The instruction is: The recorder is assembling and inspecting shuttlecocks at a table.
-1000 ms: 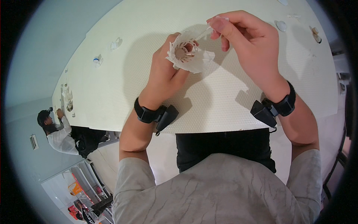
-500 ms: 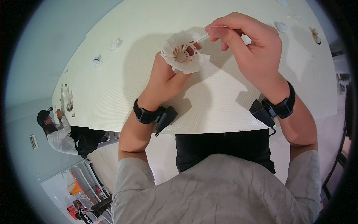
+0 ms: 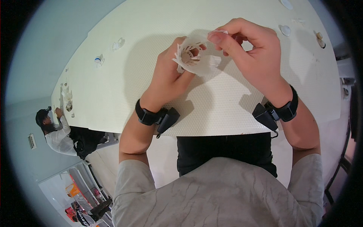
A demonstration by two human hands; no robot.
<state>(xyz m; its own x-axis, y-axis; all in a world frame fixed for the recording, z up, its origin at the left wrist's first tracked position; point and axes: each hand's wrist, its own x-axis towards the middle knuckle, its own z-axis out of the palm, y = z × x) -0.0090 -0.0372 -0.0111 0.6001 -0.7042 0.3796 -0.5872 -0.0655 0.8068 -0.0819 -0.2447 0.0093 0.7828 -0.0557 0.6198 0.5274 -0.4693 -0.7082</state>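
Note:
A white flared piece [image 3: 197, 69], much like a shuttlecock skirt with slits round its narrow end, is in my left hand [image 3: 168, 77]. My left fingers wrap round it from the left and behind, and its open side faces me. Just right of its rim, my right hand [image 3: 259, 51] pinches a thin white strip [image 3: 224, 31] between thumb and forefinger. I cannot tell whether that strip touches the flared piece. Both hands are held above the white table [image 3: 230, 109]. Each wrist wears a black strap with a boxy device.
At the left lie a small blue-capped bottle [image 3: 98, 60] and a crumpled clear item [image 3: 116, 45]. White discs [image 3: 285, 30] and small brownish objects [image 3: 320, 39] lie far right. Another person [image 3: 58, 132] sits at the table's left end, near several small items. A shelf [image 3: 77, 189] stands lower left.
The flared piece has tipped and turned in my left hand, moving slightly right. My right hand has come slightly down and closer to its rim. The thin white line between them no longer shows.

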